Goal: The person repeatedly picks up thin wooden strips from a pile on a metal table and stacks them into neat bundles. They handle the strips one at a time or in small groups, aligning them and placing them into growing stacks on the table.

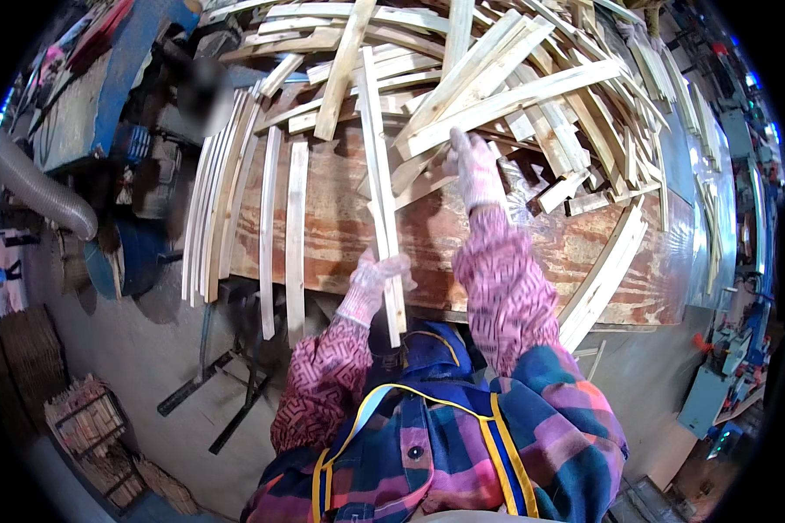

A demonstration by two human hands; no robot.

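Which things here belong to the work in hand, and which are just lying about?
Apparently in the work:
Left hand, gripping long wood
Right hand, at the heap of wood strips
Wooden tabletop beneath

Apparently just about:
Ribbed grey hose, left
Blue drum, left
Stacked pieces, lower left

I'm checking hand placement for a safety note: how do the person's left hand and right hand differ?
The left hand is closed around pale wood; the right hand has its fingers at the lower edge of a slanting board, its grip unclear. The left hand is by the table's near edge, while the right hand reaches farther across. Both wear pale gloves with pink patterned sleeves.
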